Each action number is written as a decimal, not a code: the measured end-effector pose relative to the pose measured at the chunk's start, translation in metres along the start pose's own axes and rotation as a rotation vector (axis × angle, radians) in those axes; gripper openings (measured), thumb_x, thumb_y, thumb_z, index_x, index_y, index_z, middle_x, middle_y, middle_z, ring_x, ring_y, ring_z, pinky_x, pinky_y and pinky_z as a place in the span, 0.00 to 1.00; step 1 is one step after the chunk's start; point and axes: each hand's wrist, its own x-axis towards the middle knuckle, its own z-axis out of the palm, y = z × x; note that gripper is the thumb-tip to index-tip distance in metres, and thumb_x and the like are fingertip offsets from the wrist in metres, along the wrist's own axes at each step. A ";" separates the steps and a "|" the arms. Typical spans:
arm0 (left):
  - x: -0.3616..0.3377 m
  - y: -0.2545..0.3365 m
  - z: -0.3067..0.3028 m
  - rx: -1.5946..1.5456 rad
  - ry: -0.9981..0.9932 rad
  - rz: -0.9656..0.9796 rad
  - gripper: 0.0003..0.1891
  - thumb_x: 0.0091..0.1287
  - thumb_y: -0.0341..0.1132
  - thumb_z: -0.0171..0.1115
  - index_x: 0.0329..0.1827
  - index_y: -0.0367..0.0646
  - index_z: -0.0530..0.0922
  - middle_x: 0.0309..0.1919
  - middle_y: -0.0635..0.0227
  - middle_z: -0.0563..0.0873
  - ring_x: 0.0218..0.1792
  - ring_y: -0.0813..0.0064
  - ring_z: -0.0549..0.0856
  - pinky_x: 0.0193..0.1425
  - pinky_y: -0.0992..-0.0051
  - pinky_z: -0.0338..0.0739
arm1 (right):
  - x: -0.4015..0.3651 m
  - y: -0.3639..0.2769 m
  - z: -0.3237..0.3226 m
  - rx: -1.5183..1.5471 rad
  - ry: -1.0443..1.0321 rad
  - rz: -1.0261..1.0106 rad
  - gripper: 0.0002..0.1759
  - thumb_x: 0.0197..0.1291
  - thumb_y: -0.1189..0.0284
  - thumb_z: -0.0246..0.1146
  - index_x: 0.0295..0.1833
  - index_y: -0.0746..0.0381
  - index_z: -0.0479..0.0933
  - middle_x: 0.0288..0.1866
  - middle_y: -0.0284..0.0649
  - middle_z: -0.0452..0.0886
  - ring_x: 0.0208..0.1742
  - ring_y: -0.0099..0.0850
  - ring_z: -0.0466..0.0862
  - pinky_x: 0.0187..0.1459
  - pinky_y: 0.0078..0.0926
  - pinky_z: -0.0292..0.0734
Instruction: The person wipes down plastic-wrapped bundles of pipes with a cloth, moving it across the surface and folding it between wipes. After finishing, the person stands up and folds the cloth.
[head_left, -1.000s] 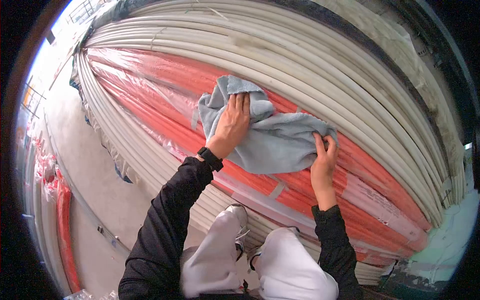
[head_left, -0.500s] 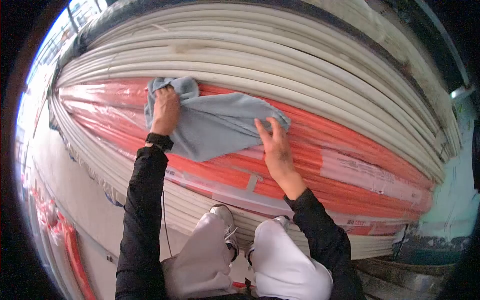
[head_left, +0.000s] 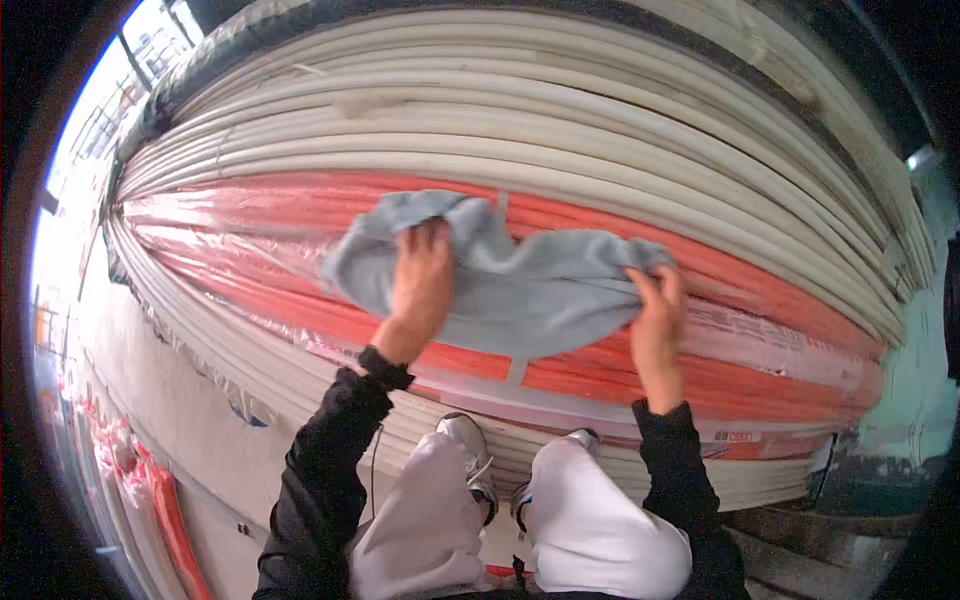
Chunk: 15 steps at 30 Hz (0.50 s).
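A grey-blue cloth (head_left: pixel 530 300) stretches between my two hands, over a bundle of red pipes (head_left: pixel 590 375) partly wrapped in clear plastic. My left hand (head_left: pixel 422 285) is closed on the bunched left part of the cloth, its fingertips sunk in the folds. At the cloth's right end, my right hand (head_left: pixel 660 315) pinches the edge between thumb and fingers. The cloth's middle sags in loose folds and covers part of the red pipes.
Long white pipes (head_left: pixel 560 110) lie behind the red bundle, and more white pipes (head_left: pixel 745 480) lie in front, near my shoes (head_left: pixel 465 445). Plastic-wrapped red and white lengths (head_left: pixel 165 520) stand at lower left. A pale green wall (head_left: pixel 915 350) is at right.
Both hands have moved right with the cloth. My right hand, earlier spread at the cloth's edge, now pinches it. The cloth is drawn out sideways and its left part has shifted right.
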 end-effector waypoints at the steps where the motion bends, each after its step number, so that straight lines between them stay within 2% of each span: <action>1: -0.003 0.011 0.002 -0.011 -0.019 0.084 0.28 0.61 0.26 0.58 0.68 0.30 0.71 0.65 0.45 0.75 0.68 0.43 0.70 0.75 0.50 0.64 | -0.004 0.011 -0.009 -0.050 0.020 0.056 0.33 0.50 0.93 0.53 0.60 0.57 0.82 0.61 0.48 0.76 0.66 0.50 0.76 0.67 0.44 0.71; 2: -0.005 0.021 0.003 -0.024 -0.039 0.167 0.27 0.65 0.30 0.59 0.69 0.34 0.73 0.66 0.48 0.75 0.69 0.44 0.70 0.76 0.45 0.62 | -0.007 0.022 -0.017 -0.098 0.038 0.114 0.34 0.49 0.94 0.53 0.61 0.58 0.81 0.63 0.49 0.74 0.68 0.50 0.75 0.68 0.45 0.70; 3: -0.005 0.031 -0.001 -0.145 -0.038 0.170 0.27 0.66 0.31 0.60 0.69 0.36 0.73 0.67 0.49 0.75 0.69 0.43 0.70 0.76 0.46 0.62 | -0.009 0.031 -0.026 -0.135 0.033 0.187 0.34 0.50 0.94 0.53 0.63 0.60 0.78 0.65 0.49 0.73 0.70 0.50 0.73 0.70 0.45 0.68; 5: -0.002 0.044 -0.013 -0.392 -0.027 0.177 0.27 0.67 0.32 0.61 0.71 0.40 0.72 0.68 0.50 0.74 0.69 0.42 0.69 0.75 0.46 0.63 | -0.013 0.043 -0.036 -0.166 0.060 0.178 0.34 0.53 0.92 0.54 0.67 0.61 0.75 0.69 0.51 0.70 0.73 0.52 0.70 0.73 0.48 0.64; 8: 0.006 0.030 -0.005 -0.420 0.001 0.187 0.23 0.69 0.30 0.59 0.68 0.45 0.74 0.68 0.49 0.74 0.66 0.42 0.71 0.75 0.48 0.63 | -0.014 0.039 -0.033 -0.175 0.057 0.161 0.31 0.60 0.86 0.56 0.71 0.62 0.70 0.72 0.54 0.67 0.75 0.54 0.67 0.75 0.50 0.61; 12: 0.013 0.006 -0.007 -0.275 0.026 0.059 0.26 0.63 0.26 0.59 0.67 0.44 0.73 0.66 0.52 0.76 0.66 0.43 0.72 0.73 0.52 0.67 | -0.008 0.009 -0.016 -0.272 -0.007 0.182 0.29 0.69 0.72 0.60 0.74 0.61 0.68 0.75 0.57 0.63 0.76 0.57 0.64 0.75 0.54 0.60; 13: 0.013 -0.003 -0.002 -0.170 0.008 0.027 0.27 0.61 0.24 0.59 0.66 0.43 0.72 0.66 0.52 0.76 0.66 0.44 0.72 0.73 0.54 0.69 | -0.006 0.000 -0.012 -0.201 -0.039 0.164 0.32 0.70 0.61 0.63 0.76 0.61 0.66 0.76 0.59 0.61 0.75 0.60 0.64 0.74 0.57 0.59; 15: 0.015 -0.024 0.008 -0.073 0.097 0.011 0.25 0.61 0.25 0.60 0.64 0.44 0.73 0.67 0.53 0.75 0.68 0.45 0.71 0.72 0.54 0.71 | -0.004 -0.027 -0.001 -0.241 -0.074 0.090 0.33 0.69 0.61 0.64 0.76 0.61 0.66 0.75 0.59 0.61 0.74 0.61 0.64 0.73 0.58 0.60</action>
